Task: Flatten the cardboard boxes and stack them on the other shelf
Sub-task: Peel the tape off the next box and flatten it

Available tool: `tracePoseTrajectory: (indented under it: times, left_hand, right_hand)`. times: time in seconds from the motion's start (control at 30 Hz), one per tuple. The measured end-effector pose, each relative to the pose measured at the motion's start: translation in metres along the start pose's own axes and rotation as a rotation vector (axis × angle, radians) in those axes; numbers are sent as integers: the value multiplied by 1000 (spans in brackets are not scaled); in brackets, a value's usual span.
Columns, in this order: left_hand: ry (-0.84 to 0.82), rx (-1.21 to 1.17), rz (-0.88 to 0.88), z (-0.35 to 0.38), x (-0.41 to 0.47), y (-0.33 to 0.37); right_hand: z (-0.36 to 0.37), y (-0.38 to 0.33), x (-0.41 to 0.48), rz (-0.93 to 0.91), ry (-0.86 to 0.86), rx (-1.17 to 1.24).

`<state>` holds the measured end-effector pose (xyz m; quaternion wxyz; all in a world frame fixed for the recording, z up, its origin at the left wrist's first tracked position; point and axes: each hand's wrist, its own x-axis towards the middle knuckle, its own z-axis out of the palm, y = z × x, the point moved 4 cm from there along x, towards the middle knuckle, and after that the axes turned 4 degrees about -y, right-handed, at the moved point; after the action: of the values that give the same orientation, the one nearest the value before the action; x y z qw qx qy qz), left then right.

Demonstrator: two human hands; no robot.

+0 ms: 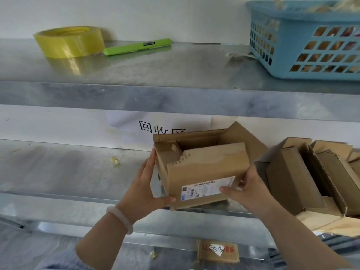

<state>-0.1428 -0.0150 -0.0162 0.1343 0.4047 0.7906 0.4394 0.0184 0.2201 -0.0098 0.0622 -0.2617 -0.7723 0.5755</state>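
Holds open brown cardboard box point(204, 168) between left grip point(145, 191), clasped round its side, and right grip point(251, 191), pinching its labelled flap. Seems at flattening's start; next calls for pressing walls flat.

Left grip point(144, 190) and right grip point(251, 190) hold an open cardboard box point(204, 166) by its sides at the middle shelf point(58, 172); opened boxes point(311, 172) lie just beside it. Above: tape roll point(68, 41), green pen point(136, 46), blue basket point(303, 45).

One tape roll point(68, 41), one pen point(136, 46), one basket point(303, 32), several boxes point(204, 168).
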Motion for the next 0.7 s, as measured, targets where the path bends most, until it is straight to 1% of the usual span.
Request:
tracePoseTrajectory:
  times: [0.07,0.13,0.2,0.23,0.27,0.3,0.33,0.37,0.4,0.47,0.6,0.7]
  left_hand:
    - [-16,-54,-43,4,-1,-1]
    - [-27,-220,-103,6,-5,-1]
    - [-3,-451,-145,3,-7,1]
    - [36,-548,-175,1,-6,3]
    - [98,-594,-213,-4,-3,5]
    - [183,-580,-252,-9,2,7]
    - [271,-517,-288,-15,7,11]
    - [332,-404,-307,-20,14,15]
    - [361,-273,-306,-25,20,20]
    - [339,-71,-302,-33,32,29]
    - [217,156,-372,-39,52,32]
    - [198,241,-421,-35,60,34]
  right_hand:
    - [6,1,-2,-10,-61,-26]
    - [8,-3,-8,-45,-76,67]
    - [4,-10,-13,-69,-22,188]
    - [2,-14,-14,-74,18,226]
    - [2,-20,-13,-73,57,256]
    - [1,-24,-11,-53,100,280]
    - [1,-28,-8,-21,140,297]
    - [1,-32,-5,6,173,309]
    - [1,-35,-1,23,201,317]
    - [1,-32,5,42,244,317]
    - [2,-21,7,60,253,302]
    - [4,-18,4,61,247,299]
